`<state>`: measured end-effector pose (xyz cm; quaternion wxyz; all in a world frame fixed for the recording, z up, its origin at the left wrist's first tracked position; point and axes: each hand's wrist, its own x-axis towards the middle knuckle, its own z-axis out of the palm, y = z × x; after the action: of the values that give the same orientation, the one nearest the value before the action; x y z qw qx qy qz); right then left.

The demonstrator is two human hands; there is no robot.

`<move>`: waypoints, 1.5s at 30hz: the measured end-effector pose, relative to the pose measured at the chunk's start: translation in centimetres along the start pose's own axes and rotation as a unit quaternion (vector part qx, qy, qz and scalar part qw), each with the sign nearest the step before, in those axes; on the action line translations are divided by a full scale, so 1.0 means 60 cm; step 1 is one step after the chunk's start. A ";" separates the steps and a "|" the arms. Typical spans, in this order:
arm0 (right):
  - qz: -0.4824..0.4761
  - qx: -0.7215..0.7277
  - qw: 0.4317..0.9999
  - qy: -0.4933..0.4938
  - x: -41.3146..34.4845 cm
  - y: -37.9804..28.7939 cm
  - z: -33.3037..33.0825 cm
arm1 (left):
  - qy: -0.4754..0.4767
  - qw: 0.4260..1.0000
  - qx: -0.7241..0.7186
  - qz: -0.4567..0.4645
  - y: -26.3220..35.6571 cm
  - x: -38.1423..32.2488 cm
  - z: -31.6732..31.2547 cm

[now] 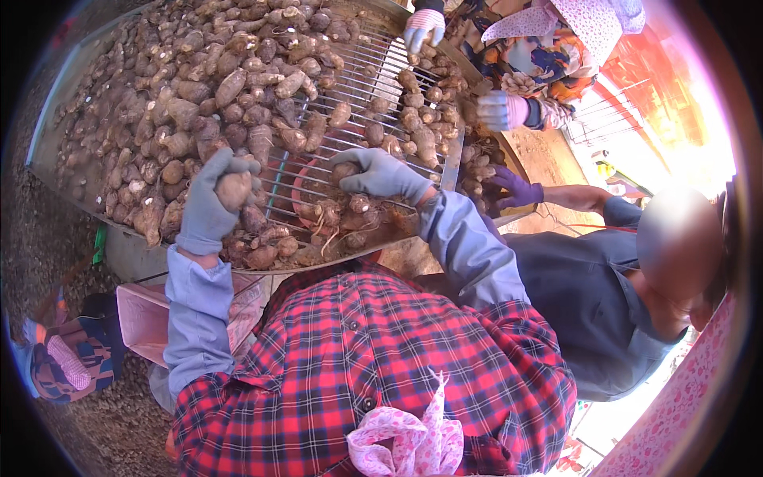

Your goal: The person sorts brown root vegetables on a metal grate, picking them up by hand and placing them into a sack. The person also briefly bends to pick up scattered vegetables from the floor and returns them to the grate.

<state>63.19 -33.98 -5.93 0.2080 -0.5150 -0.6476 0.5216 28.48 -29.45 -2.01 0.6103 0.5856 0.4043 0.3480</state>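
Note:
My left hand (205, 208), in a grey glove, grips a round brown taro corm (233, 189) above the near side of the heap. In the same kind of glove, my right hand (381, 173) has its fingers around a smaller taro corm (344, 171) over the metal bar grate (351, 83). Just below that hand lie several corms with stringy roots (357, 206). A large heap of soil-covered taro corms (173, 110) fills the left and far side of the sorting table. Part of a reddish round container (298, 194) shows beneath the bars.
Across the grate, a co-worker's striped-glove hands (424, 28) are by another group of corms (426, 113). A second person's purple-gloved hand (517, 186) reaches in from the right. A pink plastic crate (140, 319) stands below the table's left front edge.

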 end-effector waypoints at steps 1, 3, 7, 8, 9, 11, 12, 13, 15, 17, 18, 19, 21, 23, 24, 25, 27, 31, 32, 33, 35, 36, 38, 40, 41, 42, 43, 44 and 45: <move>0.041 0.130 0.990 0.029 -0.011 0.010 -0.011 | -0.025 0.997 0.030 0.063 -0.007 -0.008 0.020; -0.018 0.347 0.938 0.015 -0.020 0.023 -0.026 | -0.064 0.997 0.036 0.032 -0.010 -0.028 0.049; -0.166 0.161 0.972 0.044 -0.034 -0.062 0.023 | -0.101 0.991 0.020 0.083 -0.016 -0.041 0.158; -0.146 0.017 0.989 0.034 -0.045 -0.109 0.052 | -0.076 0.987 0.044 0.138 -0.016 -0.043 0.177; -0.199 -0.028 0.975 0.098 -0.047 -0.115 0.079 | -0.079 0.984 0.045 0.156 -0.016 -0.044 0.178; -0.268 -0.068 0.947 0.166 -0.046 -0.107 0.084 | -0.119 0.985 0.023 0.121 0.005 -0.054 0.125; -0.284 -0.069 0.941 0.173 -0.044 -0.095 0.075 | -0.035 0.987 -0.155 0.008 0.004 -0.093 0.113; -0.301 -0.065 0.935 0.175 -0.042 -0.087 0.065 | 0.027 0.979 -0.203 -0.015 -0.006 -0.119 0.078; -0.216 -0.068 0.928 0.297 -0.059 -0.052 0.007 | 0.166 0.970 -0.179 0.004 -0.046 -0.177 -0.047; -0.117 0.026 0.899 0.422 -0.091 -0.009 -0.049 | 0.295 0.943 -0.155 0.004 -0.112 -0.254 -0.198; -0.114 0.047 0.874 0.470 -0.106 0.001 -0.068 | 0.348 0.929 -0.127 -0.004 -0.153 -0.309 -0.273; -0.070 0.115 0.871 0.472 -0.120 0.030 -0.095 | 0.386 0.920 -0.068 -0.016 -0.199 -0.369 -0.337; -0.061 0.148 0.852 0.499 -0.129 0.070 -0.125 | 0.465 0.855 0.191 -0.125 -0.243 -0.471 -0.379; -0.042 0.197 0.847 0.492 -0.132 0.069 -0.136 | 0.649 0.698 -0.144 -0.267 -0.242 -0.498 -0.398; -0.044 0.201 0.848 0.488 -0.135 0.071 -0.134 | 0.614 0.743 -0.157 -0.215 -0.270 -0.525 -0.415; -0.046 0.205 0.849 0.485 -0.135 0.075 -0.132 | 0.615 0.743 -0.146 -0.221 -0.294 -0.548 -0.434; -0.043 0.153 0.860 0.485 -0.134 0.085 -0.143 | 0.647 0.712 -0.081 -0.260 -0.326 -0.556 -0.431; -0.079 0.171 0.845 0.500 -0.129 0.058 -0.151 | 0.702 0.661 0.057 -0.260 -0.344 -0.539 -0.365; -0.080 0.131 0.853 0.499 -0.127 0.054 -0.149 | 0.708 0.657 0.084 -0.243 -0.332 -0.514 -0.346; -0.081 0.096 0.858 0.498 -0.125 0.054 -0.145 | 0.711 0.662 0.101 -0.215 -0.303 -0.480 -0.322; -0.082 0.011 0.871 0.485 -0.099 0.029 -0.120 | 0.712 0.674 0.121 -0.156 -0.231 -0.413 -0.266; -0.123 -0.069 0.871 0.470 -0.070 0.069 -0.120 | 0.701 0.692 0.122 -0.121 -0.195 -0.365 -0.236; -0.110 -0.125 0.905 0.391 -0.029 0.048 -0.091 | 0.664 0.738 0.108 -0.044 -0.121 -0.281 -0.170; -0.079 -0.261 0.909 0.314 0.014 0.039 -0.083 | 0.590 0.799 0.096 0.066 -0.067 -0.220 -0.102; -0.071 -0.269 0.908 0.312 0.031 0.039 -0.083 | 0.555 0.827 0.026 0.082 -0.037 -0.185 -0.067; -0.072 -0.273 0.911 0.301 0.060 0.030 -0.076 | 0.534 0.839 0.061 0.078 -0.023 -0.168 -0.049; -0.097 -0.290 0.905 0.297 0.083 0.021 -0.067 | 0.505 0.853 0.063 0.119 -0.010 -0.147 -0.017; -0.095 -0.313 0.897 0.297 0.104 0.023 -0.064 | 0.460 0.871 0.075 0.157 -0.002 -0.119 0.010; -0.109 -0.344 0.892 0.273 0.127 0.013 -0.060 | 0.412 0.885 0.094 0.196 0.001 -0.102 0.039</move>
<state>63.52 -25.62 -7.33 0.2421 -0.6028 -0.7562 0.0792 27.96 -35.95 -1.45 0.2503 0.5118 0.5273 0.6304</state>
